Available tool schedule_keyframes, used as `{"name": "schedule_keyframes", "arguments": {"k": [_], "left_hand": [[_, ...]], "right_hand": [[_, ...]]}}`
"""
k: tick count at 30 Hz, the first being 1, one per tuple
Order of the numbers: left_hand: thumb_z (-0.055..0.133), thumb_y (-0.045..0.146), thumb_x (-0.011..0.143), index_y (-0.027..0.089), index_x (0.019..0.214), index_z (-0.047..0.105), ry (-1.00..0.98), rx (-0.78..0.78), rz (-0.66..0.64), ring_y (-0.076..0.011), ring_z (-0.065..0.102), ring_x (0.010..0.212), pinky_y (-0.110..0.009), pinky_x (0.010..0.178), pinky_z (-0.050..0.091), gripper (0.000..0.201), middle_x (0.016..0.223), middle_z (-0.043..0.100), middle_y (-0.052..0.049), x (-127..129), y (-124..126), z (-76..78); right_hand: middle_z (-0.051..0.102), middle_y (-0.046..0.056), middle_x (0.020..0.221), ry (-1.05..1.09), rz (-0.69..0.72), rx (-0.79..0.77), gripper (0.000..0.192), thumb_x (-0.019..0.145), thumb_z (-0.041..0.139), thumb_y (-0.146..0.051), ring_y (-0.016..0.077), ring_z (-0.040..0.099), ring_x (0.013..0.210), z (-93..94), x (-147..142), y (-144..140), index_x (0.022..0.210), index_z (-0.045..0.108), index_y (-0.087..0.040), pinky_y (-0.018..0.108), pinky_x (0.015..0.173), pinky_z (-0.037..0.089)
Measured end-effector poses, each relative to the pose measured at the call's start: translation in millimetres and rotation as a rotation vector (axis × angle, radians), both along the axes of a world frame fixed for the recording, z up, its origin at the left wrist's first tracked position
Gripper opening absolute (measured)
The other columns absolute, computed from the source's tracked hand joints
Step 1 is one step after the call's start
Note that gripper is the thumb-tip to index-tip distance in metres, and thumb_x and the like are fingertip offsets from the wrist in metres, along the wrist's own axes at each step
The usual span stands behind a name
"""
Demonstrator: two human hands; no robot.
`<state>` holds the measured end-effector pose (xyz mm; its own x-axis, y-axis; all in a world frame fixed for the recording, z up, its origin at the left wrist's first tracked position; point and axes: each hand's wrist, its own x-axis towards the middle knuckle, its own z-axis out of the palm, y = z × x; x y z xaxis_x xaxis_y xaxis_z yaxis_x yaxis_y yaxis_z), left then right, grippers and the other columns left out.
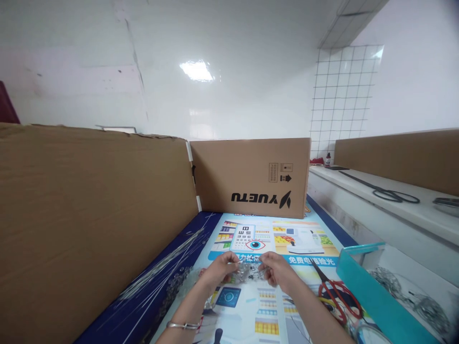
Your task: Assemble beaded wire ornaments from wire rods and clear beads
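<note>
Both hands are raised a little over the printed sheet that covers the table. My left hand [225,267] is closed in a pinch on one side of a crinkled clear plastic bag [247,272] with small dark bits in or on it. On the opposite side, my right hand [278,270] pinches the same bag between thumb and fingers. What the dark bits are is too small to tell. Left of my left forearm lies more clear plastic [191,282]. Scissors with red handles [340,301] rest to the right of my right forearm.
Thin pale wires or strips [165,263] lie along the left. At right stands a teal-edged box [385,296] holding coils of wire [432,313]. Cardboard panels [251,177] wall the back and left. Black scissors [390,193] lie on a white ledge [358,191].
</note>
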<state>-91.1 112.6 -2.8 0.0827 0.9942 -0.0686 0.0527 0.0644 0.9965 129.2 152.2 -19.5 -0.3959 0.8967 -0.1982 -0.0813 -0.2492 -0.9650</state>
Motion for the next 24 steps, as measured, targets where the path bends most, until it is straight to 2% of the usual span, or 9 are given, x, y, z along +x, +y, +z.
{"name": "schedule_keyframes", "arguments": {"k": [10,16,19,24], "left_hand": [[0.071,0.033,0.060,0.017,0.074,0.055,-0.043,-0.039,0.019,-0.0070,0.047,0.047,-0.016,0.042,0.034,0.027,0.060,0.055,0.004,3,-7,10.5],[0.072,0.031,0.060,0.017,0.071,0.055,-0.080,0.004,-0.021,-0.0039,0.042,0.038,-0.015,0.037,0.029,0.025,0.056,0.054,0.006,-2,-6,18.1],[0.072,0.030,0.061,0.018,0.072,0.055,-0.111,0.028,-0.041,-0.0030,0.040,0.037,-0.016,0.037,0.029,0.024,0.055,0.053,0.007,-6,-7,26.1],[0.073,0.027,0.062,0.017,0.072,0.055,-0.148,0.067,-0.055,-0.0029,0.040,0.040,-0.016,0.040,0.030,0.023,0.054,0.050,0.007,-10,-15,48.5]], "right_hand": [[0.065,0.000,0.072,0.067,0.077,-0.017,0.038,0.061,0.065,-0.032,0.0075,0.054,0.043,10.3,7,-5,0.096,0.053,-0.021,0.015,0.034,0.027],[0.056,-0.006,0.057,0.115,0.079,-0.022,0.032,0.059,0.063,-0.025,0.0071,0.050,0.039,10.2,2,-6,0.090,0.054,-0.020,0.015,0.034,0.024],[0.048,-0.009,0.050,0.149,0.077,-0.020,0.027,0.059,0.061,-0.023,0.0069,0.047,0.037,12.7,-2,-8,0.085,0.053,-0.020,0.016,0.035,0.025],[0.049,-0.009,0.053,0.199,0.087,0.009,0.024,0.060,0.061,-0.024,0.0071,0.048,0.039,31.0,-6,-14,0.082,0.052,-0.021,0.017,0.036,0.028]]}}
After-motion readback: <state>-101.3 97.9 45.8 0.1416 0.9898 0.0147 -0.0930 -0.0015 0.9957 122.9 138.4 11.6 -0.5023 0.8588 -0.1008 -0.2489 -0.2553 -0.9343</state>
